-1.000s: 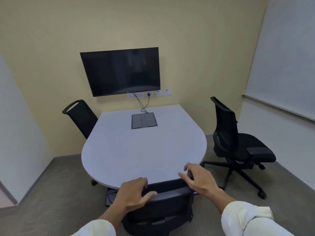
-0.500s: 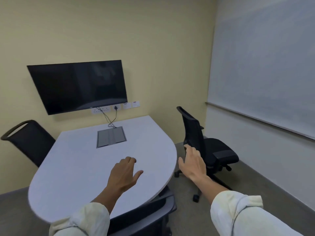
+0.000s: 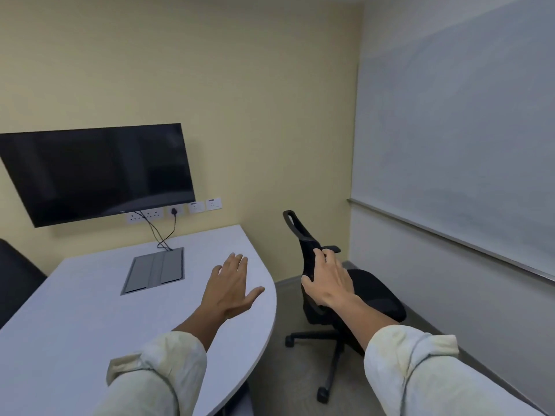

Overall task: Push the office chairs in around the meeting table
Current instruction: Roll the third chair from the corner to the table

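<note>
Right of centre, 1 office chair stands clear of the surface; the right hand apparently grips its stiff backrest, the best hold on castors. Left hand hovers, fingers spread.

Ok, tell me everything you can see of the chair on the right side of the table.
The chair is a black office swivel chair: slim backrest with an open loop at the top, a padded seat, one armrest showing, and a star base on castors. It stands upright on the floor, apart from the table, seat facing away from it. The right hand is on its backrest.
</note>
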A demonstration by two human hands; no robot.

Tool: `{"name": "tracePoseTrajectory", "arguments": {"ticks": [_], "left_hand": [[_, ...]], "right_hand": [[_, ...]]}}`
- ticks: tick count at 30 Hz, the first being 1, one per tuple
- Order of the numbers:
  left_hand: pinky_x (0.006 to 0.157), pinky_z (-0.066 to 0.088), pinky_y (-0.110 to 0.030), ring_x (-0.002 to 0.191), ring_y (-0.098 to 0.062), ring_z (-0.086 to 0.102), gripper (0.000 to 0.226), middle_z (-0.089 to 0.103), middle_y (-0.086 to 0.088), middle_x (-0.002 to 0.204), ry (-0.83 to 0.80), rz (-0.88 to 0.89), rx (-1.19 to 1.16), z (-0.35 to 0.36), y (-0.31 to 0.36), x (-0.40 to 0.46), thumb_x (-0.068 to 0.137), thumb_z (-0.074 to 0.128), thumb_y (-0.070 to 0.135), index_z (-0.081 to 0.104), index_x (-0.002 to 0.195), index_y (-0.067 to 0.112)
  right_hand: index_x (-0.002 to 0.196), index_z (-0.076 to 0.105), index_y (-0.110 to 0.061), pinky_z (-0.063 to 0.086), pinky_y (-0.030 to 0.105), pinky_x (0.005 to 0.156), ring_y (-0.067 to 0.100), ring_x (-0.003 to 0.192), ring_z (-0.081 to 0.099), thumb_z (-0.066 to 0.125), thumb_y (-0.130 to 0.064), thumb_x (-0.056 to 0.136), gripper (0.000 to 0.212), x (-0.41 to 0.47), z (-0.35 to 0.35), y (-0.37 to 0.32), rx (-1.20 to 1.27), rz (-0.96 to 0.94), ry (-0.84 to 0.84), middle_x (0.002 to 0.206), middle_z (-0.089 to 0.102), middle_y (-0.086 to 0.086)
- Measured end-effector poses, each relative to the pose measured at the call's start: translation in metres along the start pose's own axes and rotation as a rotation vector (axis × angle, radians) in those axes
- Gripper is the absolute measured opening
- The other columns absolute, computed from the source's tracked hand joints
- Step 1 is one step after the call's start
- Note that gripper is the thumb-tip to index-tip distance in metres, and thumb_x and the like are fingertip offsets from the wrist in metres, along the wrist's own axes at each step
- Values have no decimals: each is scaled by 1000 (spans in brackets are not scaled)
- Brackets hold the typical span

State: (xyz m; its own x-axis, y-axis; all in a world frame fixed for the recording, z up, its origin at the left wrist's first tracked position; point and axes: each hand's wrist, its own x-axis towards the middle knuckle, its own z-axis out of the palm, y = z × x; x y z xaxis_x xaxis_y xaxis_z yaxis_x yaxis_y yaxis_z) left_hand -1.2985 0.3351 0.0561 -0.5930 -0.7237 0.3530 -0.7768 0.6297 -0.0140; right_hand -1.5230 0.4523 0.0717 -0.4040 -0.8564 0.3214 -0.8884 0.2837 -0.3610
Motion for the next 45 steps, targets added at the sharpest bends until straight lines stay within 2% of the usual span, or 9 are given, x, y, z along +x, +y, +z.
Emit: {"name": "tracePoseTrajectory", "arguments": {"ticks": [7, 13, 21, 25, 28, 34, 38, 40, 45], "left_hand": [[123, 17, -49, 155, -29, 7, 94, 11, -9, 168, -62, 9, 55, 40, 17, 78, 93, 40, 71, 12, 159, 11], [122, 19, -49, 155, -29, 9, 95, 14, -11, 168, -68, 35, 57, 100, 8, 157, 92, 32, 75, 13, 158, 10], [121, 23, -46, 154, -30, 10, 95, 15, -13, 167, -117, 102, 71, 167, -22, 313, 92, 59, 55, 10, 157, 6], [121, 24, -46, 153, -30, 13, 96, 16, -14, 166, -136, 114, 74, 196, -35, 383, 91, 64, 51, 10, 157, 5], [120, 26, -46, 153, -30, 15, 95, 17, -14, 165, -166, 110, 57, 220, -41, 426, 92, 64, 51, 11, 156, 5], [122, 22, -47, 153, -30, 12, 99, 11, -14, 167, -297, 203, -65, 269, -43, 487, 90, 69, 45, 7, 158, 8], [125, 17, -46, 154, -30, 6, 104, 4, -15, 168, -364, 267, -115, 293, -45, 509, 90, 69, 47, 0, 159, 9], [125, 12, -43, 155, -30, 3, 105, 2, -15, 168, -374, 270, -128, 305, -46, 513, 90, 69, 48, 0, 159, 10], [126, 5, -41, 155, -29, -1, 108, -3, -15, 168, -436, 281, -188, 319, -40, 528, 86, 75, 44, 2, 159, 12]], "right_hand": [[152, 21, -13, 40, 45, 104, 32, 135, 37, 57, -40, 96, 72, 56, 28, 50, 14, 30, -90, 154, 29, 13], [153, 18, -14, 43, 46, 104, 32, 135, 38, 56, -42, 96, 75, 128, 71, 79, -6, 28, -137, 155, 29, 13], [155, 16, -12, 42, 46, 105, 31, 138, 34, 57, -42, 96, 79, 270, 135, 87, 0, 27, -178, 157, 27, 13], [155, 17, -11, 40, 46, 109, 32, 141, 31, 58, -41, 96, 78, 337, 164, 87, 30, 43, -195, 159, 24, 14], [152, 23, -10, 38, 46, 109, 33, 137, 36, 59, -40, 96, 73, 375, 186, 90, 31, 49, -215, 153, 33, 16], [150, 29, -9, 47, 45, 100, 31, 130, 48, 59, -37, 98, 66, 423, 224, 102, 149, 143, -330, 148, 43, 13], [158, 5, -11, 35, 47, 110, 34, 141, 38, 57, -44, 96, 88, 439, 248, 106, 72, 161, -496, 160, 28, 16], [158, 0, -11, 31, 48, 111, 35, 138, 41, 56, -48, 95, 92, 442, 255, 107, -35, 153, -515, 157, 33, 19], [155, 12, -7, 37, 48, 106, 36, 124, 52, 56, -46, 95, 84, 437, 250, 114, -99, 189, -513, 141, 49, 19]]}}
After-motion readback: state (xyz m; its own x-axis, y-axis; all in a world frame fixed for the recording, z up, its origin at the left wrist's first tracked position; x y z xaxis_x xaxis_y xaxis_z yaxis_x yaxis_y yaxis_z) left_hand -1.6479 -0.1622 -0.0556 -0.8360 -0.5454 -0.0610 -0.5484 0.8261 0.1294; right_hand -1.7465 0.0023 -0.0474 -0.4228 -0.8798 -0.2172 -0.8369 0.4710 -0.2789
